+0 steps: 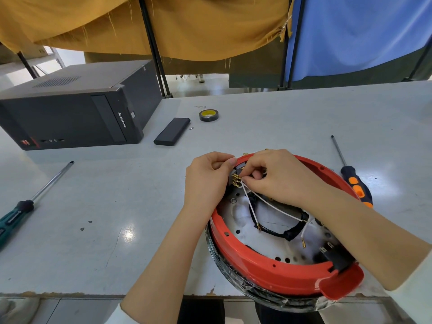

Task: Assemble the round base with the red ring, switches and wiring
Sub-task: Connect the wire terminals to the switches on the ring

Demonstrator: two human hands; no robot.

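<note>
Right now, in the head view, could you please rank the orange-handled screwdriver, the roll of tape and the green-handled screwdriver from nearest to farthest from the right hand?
Measured from the right hand at the far rim of the red ring:
1. Orange-handled screwdriver, just to its right, beside the ring.
2. Roll of tape, farther back on the table, slightly left.
3. Green-handled screwdriver, far left near the table's edge.

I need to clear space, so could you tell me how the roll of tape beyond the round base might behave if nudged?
The roll of tape lies flat, so it would probably slide, not roll. It looks small and likely light.
</note>
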